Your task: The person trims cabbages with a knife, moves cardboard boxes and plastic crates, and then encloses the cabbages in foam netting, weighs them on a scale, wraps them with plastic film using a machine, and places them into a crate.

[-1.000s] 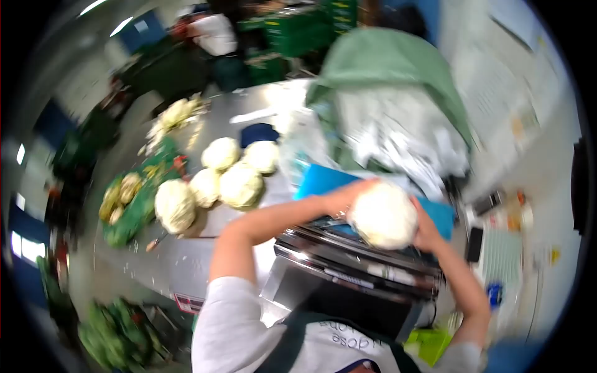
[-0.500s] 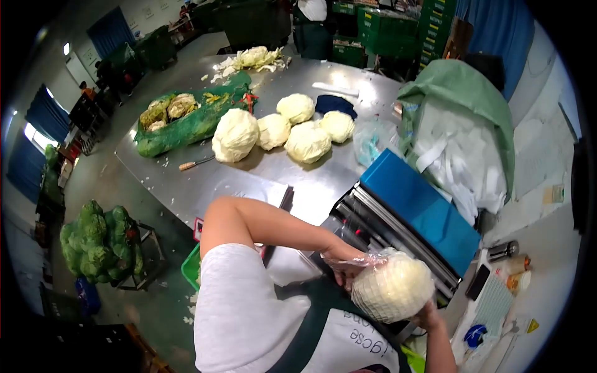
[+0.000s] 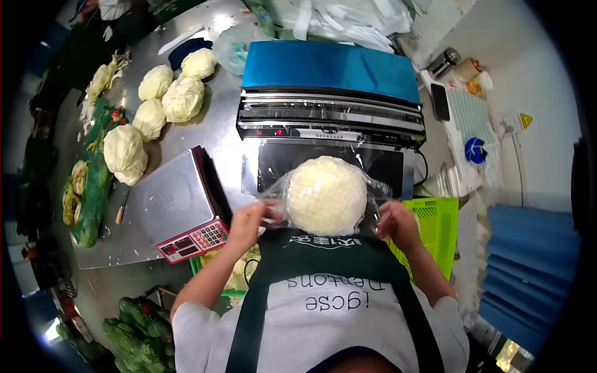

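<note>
A pale cabbage (image 3: 327,195) lies on a sheet of clear film (image 3: 283,186) in front of the black and blue wrapping machine (image 3: 329,115). My left hand (image 3: 254,219) is closed on the film at the cabbage's left side. On the other side my right hand (image 3: 397,222) pinches the film too. The film stretches up from the cabbage toward the machine's rollers, where small red lights glow at the left.
Left of the machine are a scale (image 3: 174,199), several cabbages (image 3: 183,99), a dark blue cloth (image 3: 188,51), a knife (image 3: 122,208) and a green net bag (image 3: 93,180). A green crate (image 3: 435,233) stands right, below a phone (image 3: 439,102) and cup (image 3: 482,81).
The cabbage has come from my hands down onto the film before the machine. Both hands have moved apart to its sides and now grip the film. The view has turned toward the machine.
</note>
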The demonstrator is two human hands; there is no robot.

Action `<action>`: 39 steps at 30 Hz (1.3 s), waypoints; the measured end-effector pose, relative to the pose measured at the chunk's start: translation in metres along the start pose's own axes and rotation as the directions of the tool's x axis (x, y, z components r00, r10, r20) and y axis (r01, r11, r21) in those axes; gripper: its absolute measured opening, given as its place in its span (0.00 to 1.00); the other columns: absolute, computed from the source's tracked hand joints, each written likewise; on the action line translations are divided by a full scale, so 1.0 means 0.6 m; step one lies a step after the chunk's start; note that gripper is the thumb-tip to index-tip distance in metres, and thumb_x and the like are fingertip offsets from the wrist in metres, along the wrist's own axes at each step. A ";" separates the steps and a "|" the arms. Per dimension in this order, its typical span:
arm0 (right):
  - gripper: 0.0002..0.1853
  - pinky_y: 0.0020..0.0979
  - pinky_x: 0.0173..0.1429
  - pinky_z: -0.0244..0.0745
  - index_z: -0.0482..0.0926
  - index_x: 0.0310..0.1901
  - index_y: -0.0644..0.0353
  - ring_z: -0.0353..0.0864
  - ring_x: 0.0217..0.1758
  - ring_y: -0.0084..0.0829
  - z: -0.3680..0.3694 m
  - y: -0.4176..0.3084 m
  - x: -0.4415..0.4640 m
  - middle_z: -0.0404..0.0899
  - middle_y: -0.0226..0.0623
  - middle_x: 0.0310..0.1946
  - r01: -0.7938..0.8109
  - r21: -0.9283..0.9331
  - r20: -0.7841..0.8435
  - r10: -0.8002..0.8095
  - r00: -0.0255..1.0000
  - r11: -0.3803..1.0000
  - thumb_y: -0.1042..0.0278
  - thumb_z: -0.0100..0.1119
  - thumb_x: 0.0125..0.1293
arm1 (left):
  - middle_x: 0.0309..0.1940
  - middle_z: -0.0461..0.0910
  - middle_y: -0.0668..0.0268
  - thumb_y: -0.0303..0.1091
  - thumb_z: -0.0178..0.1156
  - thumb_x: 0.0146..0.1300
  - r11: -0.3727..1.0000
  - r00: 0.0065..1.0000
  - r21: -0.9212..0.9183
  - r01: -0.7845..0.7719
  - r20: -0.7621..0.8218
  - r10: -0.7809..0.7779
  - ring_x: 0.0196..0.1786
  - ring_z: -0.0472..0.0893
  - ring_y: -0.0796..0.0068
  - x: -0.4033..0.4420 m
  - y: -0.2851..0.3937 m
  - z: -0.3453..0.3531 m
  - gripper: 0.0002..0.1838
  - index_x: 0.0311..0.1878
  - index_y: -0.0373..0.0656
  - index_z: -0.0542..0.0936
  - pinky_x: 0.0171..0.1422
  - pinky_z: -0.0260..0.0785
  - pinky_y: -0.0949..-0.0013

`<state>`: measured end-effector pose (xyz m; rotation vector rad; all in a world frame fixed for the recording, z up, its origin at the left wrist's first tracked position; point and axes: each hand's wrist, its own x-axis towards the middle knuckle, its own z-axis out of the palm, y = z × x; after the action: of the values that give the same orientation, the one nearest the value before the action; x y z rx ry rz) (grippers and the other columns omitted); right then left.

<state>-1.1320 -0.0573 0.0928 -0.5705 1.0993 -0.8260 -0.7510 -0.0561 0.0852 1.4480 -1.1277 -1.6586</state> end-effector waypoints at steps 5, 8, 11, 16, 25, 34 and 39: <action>0.11 0.19 0.15 0.56 0.70 0.35 0.57 0.62 0.11 0.19 -0.063 -0.016 -0.004 0.65 0.24 0.13 0.086 0.224 -0.212 -0.037 0.977 0.971 0.59 0.45 0.70 | 0.11 0.66 0.72 0.49 0.42 0.72 0.899 0.941 -0.438 0.015 -0.297 -0.161 0.11 0.63 0.80 -0.004 0.043 -0.009 0.20 0.32 0.44 0.71 0.15 0.56 0.77; 0.08 0.19 0.15 0.53 0.71 0.31 0.53 0.59 0.11 0.17 -0.134 0.051 0.002 0.62 0.21 0.13 -0.105 0.272 -0.150 0.150 0.977 0.957 0.61 0.51 0.67 | 0.10 0.63 0.74 0.47 0.41 0.73 0.672 0.864 -0.676 0.301 -0.104 -0.492 0.10 0.58 0.82 -0.003 -0.011 -0.038 0.19 0.32 0.44 0.71 0.15 0.51 0.78; 0.09 0.19 0.15 0.51 0.70 0.28 0.49 0.59 0.12 0.16 -0.152 0.156 0.051 0.62 0.19 0.15 -0.329 0.324 -0.038 0.360 0.932 0.887 0.61 0.53 0.66 | 0.13 0.66 0.74 0.45 0.44 0.71 0.604 0.793 -0.619 0.502 0.050 -0.607 0.11 0.59 0.83 0.025 -0.133 -0.023 0.17 0.28 0.46 0.70 0.15 0.50 0.79; 0.13 0.36 0.43 0.75 0.74 0.49 0.57 0.78 0.39 0.33 -0.054 0.263 0.145 0.78 0.39 0.41 -0.472 0.415 0.140 0.458 0.878 0.778 0.61 0.48 0.67 | 0.35 0.78 0.62 0.45 0.55 0.64 0.951 0.987 0.263 -0.162 0.053 0.153 0.37 0.78 0.73 0.132 -0.241 0.140 0.18 0.42 0.38 0.78 0.41 0.71 0.70; 0.29 0.36 0.60 0.62 0.64 0.60 0.59 0.67 0.57 0.35 -0.005 0.331 0.021 0.66 0.41 0.57 -0.264 0.478 0.172 0.205 0.964 0.838 0.52 0.56 0.62 | 0.56 0.72 0.54 0.48 0.57 0.61 0.980 0.691 -0.082 -0.183 0.698 0.187 0.58 0.72 0.65 0.165 -0.019 0.256 0.27 0.56 0.35 0.74 0.62 0.64 0.65; 0.46 0.32 0.69 0.56 0.60 0.67 0.60 0.59 0.69 0.34 -0.165 0.041 -0.134 0.61 0.39 0.66 0.537 -0.579 0.158 -0.561 0.812 0.614 0.51 0.67 0.46 | 0.63 0.67 0.55 0.71 0.36 0.62 0.181 0.080 -0.006 0.983 0.911 -0.405 0.63 0.69 0.53 0.137 -0.020 0.488 0.42 0.67 0.46 0.63 0.68 0.59 0.47; 0.25 0.35 0.56 0.73 0.74 0.52 0.61 0.77 0.50 0.31 -0.437 0.317 -0.099 0.77 0.37 0.48 0.207 0.554 -0.179 -0.127 0.976 0.806 0.47 0.49 0.66 | 0.68 0.60 0.55 0.74 0.39 0.59 0.468 0.127 0.365 0.805 0.664 -0.737 0.70 0.60 0.58 0.116 -0.106 0.641 0.45 0.70 0.49 0.57 0.69 0.56 0.51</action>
<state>-1.3335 0.1001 -0.1150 -0.1008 0.8626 -1.3051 -1.1373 -0.0215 0.0051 1.3384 -0.5536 -3.3157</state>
